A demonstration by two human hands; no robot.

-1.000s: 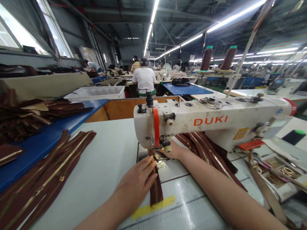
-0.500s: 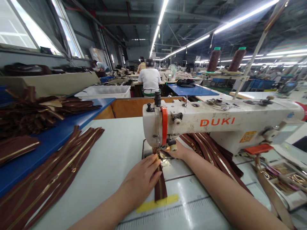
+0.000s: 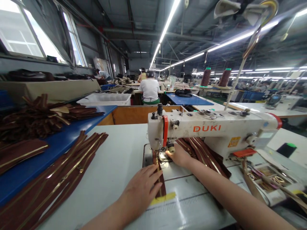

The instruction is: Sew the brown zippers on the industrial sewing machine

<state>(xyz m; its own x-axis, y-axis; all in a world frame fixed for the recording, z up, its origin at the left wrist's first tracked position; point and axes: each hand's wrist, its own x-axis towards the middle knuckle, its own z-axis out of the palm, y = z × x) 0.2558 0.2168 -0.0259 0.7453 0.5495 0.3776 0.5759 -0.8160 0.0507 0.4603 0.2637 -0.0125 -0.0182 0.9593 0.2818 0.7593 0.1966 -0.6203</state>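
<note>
A brown zipper strip [image 3: 161,187] with a gold-coloured tooth line lies lengthwise under the head of a white sewing machine [image 3: 182,123]. My left hand [image 3: 141,185] rests on this strip just in front of the presser foot, fingers stretched out and spread, nothing gripped. Beside the needle area, on the right, is my right hand [image 3: 179,156]. Its fingertips reach in by the metal plate [image 3: 165,157], partly hidden behind the machine's round knob, so their hold cannot be made out. Behind the right forearm, more brown zipper strips [image 3: 203,153] lie under the machine arm.
Long brown zipper strips [image 3: 64,175] lie left on the pale tabletop [image 3: 120,150]. A blue table [image 3: 62,137] carries a heap of brown pieces [image 3: 35,116]. On the right stands a parts tray [image 3: 271,182] with metal rings. A person in white [image 3: 150,89] sits ahead.
The view has tilted upward and shifted, so the machine appears lower and smaller. My left fingertips lie slightly farther from the needle. My right hand stays beside the presser foot.
</note>
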